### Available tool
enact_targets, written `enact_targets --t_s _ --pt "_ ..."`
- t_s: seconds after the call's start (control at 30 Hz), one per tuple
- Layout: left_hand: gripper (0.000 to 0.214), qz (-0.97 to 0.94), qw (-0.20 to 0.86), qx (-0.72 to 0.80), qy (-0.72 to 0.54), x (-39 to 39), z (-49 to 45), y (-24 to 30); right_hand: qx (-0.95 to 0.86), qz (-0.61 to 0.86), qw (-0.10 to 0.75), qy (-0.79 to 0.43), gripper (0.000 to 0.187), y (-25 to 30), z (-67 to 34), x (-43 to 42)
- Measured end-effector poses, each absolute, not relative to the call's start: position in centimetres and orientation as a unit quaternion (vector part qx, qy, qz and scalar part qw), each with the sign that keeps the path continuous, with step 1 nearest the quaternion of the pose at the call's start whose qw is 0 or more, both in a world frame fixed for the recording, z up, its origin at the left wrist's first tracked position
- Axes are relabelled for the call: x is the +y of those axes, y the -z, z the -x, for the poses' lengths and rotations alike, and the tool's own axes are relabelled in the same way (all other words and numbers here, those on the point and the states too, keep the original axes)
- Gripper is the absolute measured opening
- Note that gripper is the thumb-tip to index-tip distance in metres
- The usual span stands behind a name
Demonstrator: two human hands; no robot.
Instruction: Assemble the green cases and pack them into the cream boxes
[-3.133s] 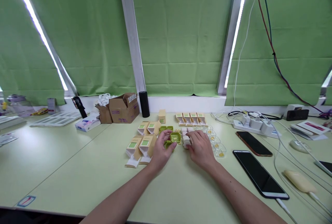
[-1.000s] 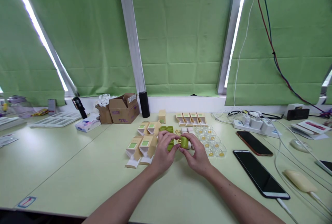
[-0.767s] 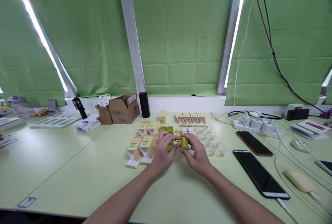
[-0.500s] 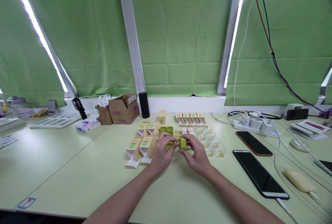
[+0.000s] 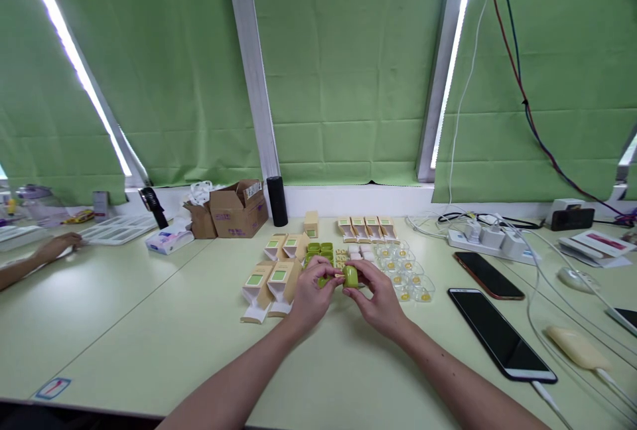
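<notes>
Green case [image 5: 351, 277], one: held between the right hand's [image 5: 377, 294] closed fingertips, that hand having left the white pieces [image 5: 367, 249] just beyond. Left hand [image 5: 312, 292]: fingers narrowed on a yellowish piece [image 5: 340, 275], too small to identify, at the case's side. Handling, seemingly, now two-handed. Newly arrived, well left of the fingers: a co-worker's hand [image 5: 62, 244].

You appear to be in an office-type workroom. Evidence: your long, pale counter [image 5: 149, 337], seamed between sections; green blinds [image 5: 348, 71] over windows [image 5: 75, 62] beyond its far edge; a cardboard box [image 5: 239, 214] and loaded power strip [image 5: 485, 249] near that edge; a computer mouse [image 5: 576, 279] rightward; a co-worker's hand [image 5: 60, 246] at left.
</notes>
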State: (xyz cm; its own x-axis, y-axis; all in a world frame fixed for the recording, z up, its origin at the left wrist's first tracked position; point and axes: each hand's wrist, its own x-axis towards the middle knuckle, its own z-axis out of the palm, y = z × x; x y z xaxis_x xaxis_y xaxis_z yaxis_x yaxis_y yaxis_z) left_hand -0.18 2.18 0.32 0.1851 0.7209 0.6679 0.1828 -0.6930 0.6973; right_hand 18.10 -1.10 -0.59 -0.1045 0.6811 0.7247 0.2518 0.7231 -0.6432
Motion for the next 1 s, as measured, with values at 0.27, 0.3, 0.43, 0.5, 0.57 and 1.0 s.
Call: enact_targets --t_s 0.27,0.3,0.43,0.5,0.57,1.0 --pt "0.004 -0.719 0.281 0.321 -0.549 2.3 0.3 -0.4 -0.712 0.335 0.580 -0.208 0.037 0.8 -18.2 -1.0" --pt "0.004 -0.718 0.282 0.322 -0.549 2.3 0.2 -0.4 -0.709 0.339 0.579 -0.216 0.037 0.7 -18.2 -1.0" --pt "0.008 -0.714 0.273 0.338 -0.550 2.2 0.1 -0.4 -0.685 0.346 0.581 -0.270 0.040 0.4 -18.0 -1.1" --pt "0.012 -0.715 0.263 0.347 -0.547 2.1 0.1 -0.6 -0.675 0.340 0.587 -0.292 0.040 0.3 -17.9 -1.1" --pt "0.019 -0.723 0.252 0.348 -0.541 1.8 0.1 -0.9 -0.670 0.333 0.593 -0.298 0.038 0.2 -18.0 -1.1" --pt "0.046 -0.775 0.189 0.347 -0.494 2.0 0.4 -1.4 -0.737 0.362 0.569 -0.045 0.051 0.2 -18.8 -0.9"
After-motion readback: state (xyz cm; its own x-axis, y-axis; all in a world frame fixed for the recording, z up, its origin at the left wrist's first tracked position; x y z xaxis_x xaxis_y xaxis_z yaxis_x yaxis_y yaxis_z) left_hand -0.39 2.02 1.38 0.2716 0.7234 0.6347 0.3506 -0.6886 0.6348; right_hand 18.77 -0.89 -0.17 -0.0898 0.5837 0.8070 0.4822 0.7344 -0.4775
